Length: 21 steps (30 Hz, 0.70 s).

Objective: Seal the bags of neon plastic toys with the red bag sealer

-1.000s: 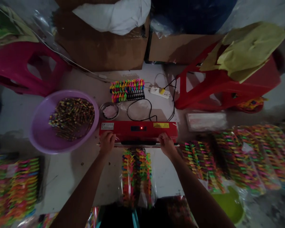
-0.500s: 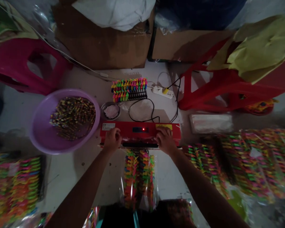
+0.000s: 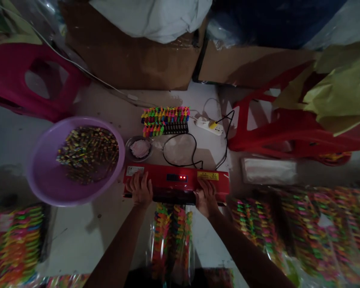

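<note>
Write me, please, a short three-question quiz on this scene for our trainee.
1. True or false: the left hand and the right hand both rest on the red heat sealer.
2. Which stands just left of the sealer? A: purple basin. B: green bucket. C: blue crate.
3. What lies between the two forearms, with its far end at the sealer?

Key: 1 true. 2 A. 3 the clear bag of coloured pieces.
</note>
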{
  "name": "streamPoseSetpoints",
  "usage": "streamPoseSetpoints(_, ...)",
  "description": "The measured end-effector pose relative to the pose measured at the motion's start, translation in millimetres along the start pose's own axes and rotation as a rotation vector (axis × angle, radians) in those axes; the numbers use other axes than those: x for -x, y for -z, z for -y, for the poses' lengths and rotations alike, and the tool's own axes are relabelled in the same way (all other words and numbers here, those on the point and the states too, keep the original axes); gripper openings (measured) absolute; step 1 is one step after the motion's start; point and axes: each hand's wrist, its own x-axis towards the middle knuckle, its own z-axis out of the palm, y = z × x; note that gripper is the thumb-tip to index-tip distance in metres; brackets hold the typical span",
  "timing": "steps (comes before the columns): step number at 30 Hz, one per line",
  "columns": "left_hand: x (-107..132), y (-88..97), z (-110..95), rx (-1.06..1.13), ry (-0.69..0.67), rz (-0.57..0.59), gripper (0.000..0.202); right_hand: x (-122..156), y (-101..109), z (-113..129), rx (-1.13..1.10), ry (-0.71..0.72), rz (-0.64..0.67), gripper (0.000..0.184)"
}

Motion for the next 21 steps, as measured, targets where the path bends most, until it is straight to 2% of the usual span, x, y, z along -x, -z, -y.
streamPoseSetpoints(4,-1,-1.5,3,-0.038,-0.042,-0.008,0.038,-1,-1,0,0.032,0.039,-0.028,0.011)
streamPoseSetpoints(8,-1,-4.9,4,-0.057,-0.061,-0.066,0.036,-4,-2,1,0.042,0.068,-0.075,0.008)
streamPoseSetpoints(13,-3,-4.5,-3,-0.059,-0.083,-0.111,0.038,-5,0,-1,0.055,0.098,-0.103,0.006)
streamPoseSetpoints(15,-9,3.9,-8,-0.024,-0.096,-0.121,0.04,-6,6,-3,0.058,0.101,-0.1,0.007)
streamPoseSetpoints(18,-12,29.1,-12,0.105,-0.105,-0.195,0.043,-20,22,-8,-0.014,0.054,-0.111,0.014)
streamPoseSetpoints(21,15,54.0,-1,0.325,-0.015,-0.233,0.048,-60,39,-8,-0.126,-0.177,-0.137,0.017)
